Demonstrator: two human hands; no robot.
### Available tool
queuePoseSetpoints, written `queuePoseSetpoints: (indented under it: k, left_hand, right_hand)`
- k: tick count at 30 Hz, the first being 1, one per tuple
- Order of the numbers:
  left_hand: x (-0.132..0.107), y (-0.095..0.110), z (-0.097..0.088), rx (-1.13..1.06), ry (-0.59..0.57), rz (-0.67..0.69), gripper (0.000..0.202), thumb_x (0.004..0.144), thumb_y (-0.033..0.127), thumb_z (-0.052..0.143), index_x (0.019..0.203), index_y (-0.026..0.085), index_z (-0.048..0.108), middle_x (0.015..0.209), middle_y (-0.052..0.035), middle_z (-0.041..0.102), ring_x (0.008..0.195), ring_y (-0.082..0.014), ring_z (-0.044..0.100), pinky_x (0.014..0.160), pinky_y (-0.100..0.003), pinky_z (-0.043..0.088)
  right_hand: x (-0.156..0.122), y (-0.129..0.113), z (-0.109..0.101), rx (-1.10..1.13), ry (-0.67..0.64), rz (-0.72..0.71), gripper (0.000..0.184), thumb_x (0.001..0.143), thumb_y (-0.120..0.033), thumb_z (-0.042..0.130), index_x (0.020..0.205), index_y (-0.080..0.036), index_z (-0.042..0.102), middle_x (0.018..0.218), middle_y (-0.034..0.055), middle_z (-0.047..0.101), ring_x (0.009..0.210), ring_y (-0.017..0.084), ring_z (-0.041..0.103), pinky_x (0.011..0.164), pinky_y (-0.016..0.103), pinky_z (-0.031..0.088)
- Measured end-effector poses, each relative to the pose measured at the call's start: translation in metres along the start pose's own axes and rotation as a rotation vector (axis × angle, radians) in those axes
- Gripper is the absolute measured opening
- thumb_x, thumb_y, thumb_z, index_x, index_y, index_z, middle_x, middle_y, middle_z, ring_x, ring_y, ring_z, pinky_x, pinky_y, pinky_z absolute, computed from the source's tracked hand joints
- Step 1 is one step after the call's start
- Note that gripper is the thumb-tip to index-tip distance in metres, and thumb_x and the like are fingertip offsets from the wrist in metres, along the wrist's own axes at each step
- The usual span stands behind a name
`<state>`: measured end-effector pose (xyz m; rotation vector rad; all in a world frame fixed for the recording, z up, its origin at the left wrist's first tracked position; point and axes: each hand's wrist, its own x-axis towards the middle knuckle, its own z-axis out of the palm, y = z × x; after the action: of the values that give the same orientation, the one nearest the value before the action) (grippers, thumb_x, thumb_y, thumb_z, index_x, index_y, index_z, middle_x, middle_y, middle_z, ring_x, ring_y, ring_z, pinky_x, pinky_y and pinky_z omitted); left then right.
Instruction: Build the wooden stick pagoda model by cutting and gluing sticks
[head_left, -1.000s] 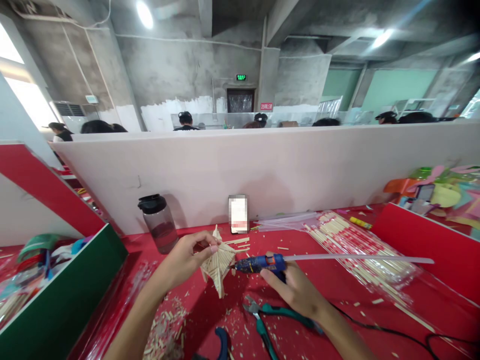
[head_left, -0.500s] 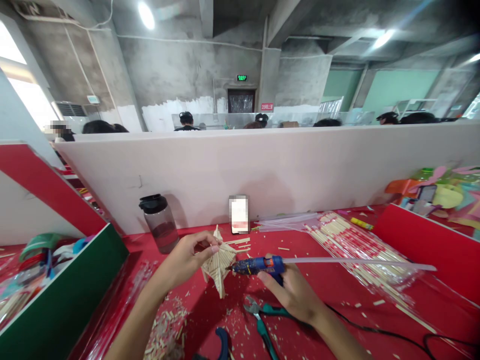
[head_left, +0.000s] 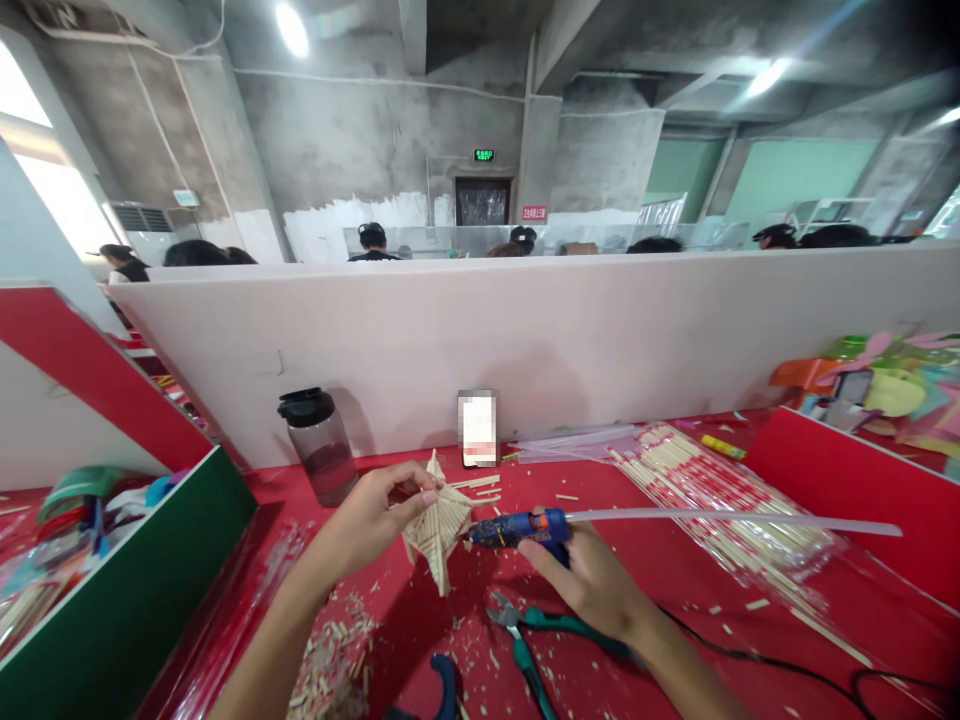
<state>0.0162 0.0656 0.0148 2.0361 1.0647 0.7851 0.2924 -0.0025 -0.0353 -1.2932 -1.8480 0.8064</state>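
Note:
My left hand (head_left: 390, 515) is closed on the upper left of a pointed model built from thin wooden sticks (head_left: 442, 530), pinching it between thumb and fingers. In my right hand (head_left: 592, 580) is a blue glue gun (head_left: 517, 528), its handle wrapped by the fingers. A long translucent glue stick (head_left: 735, 518) juts from the gun's rear towards the right. The nozzle is close to the right side of the model; whether it touches I cannot tell. Below the gun lie pliers with green handles (head_left: 532, 650).
A dark-lidded bottle (head_left: 319, 450) and a phone (head_left: 478, 430) stand by the white partition (head_left: 525, 330). Bagged wooden sticks (head_left: 720, 500) lie at right, wood scraps (head_left: 337, 650) at front left. A black cord (head_left: 750, 657) runs right. Side panels flank the red table.
The glue gun has shifted slightly right, its nozzle drawing back a little from the model. The rear end of the glue stick has swung right. My left hand and the model look still.

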Motion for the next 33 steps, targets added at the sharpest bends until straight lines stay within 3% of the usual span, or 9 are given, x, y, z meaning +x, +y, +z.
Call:
queuePoseSetpoints:
  k: [7, 33]
  left_hand:
    - [0.000, -0.001, -0.001, 0.000, -0.002, -0.005, 0.026, 0.095, 0.043, 0.056, 0.089, 0.018, 0.063, 0.094, -0.0045, 0.070, 0.079, -0.0167, 0.060, 0.071, -0.027, 0.045]
    - [0.001, 0.002, -0.001, 0.012, -0.010, 0.002, 0.027, 0.095, 0.044, 0.055, 0.090, 0.018, 0.064, 0.093, -0.0046, 0.069, 0.080, -0.0172, 0.060, 0.073, -0.028, 0.046]
  right_hand:
    - [-0.001, 0.001, 0.000, 0.059, 0.009, -0.001, 0.039, 0.096, -0.053, 0.051, 0.096, -0.019, 0.070, 0.091, 0.0055, 0.073, 0.083, 0.024, 0.064, 0.078, 0.032, 0.048]
    - [-0.003, -0.012, 0.014, -0.034, 0.045, -0.046, 0.035, 0.097, -0.049, 0.048, 0.087, -0.022, 0.068, 0.083, 0.0036, 0.073, 0.081, 0.024, 0.067, 0.076, 0.030, 0.049]
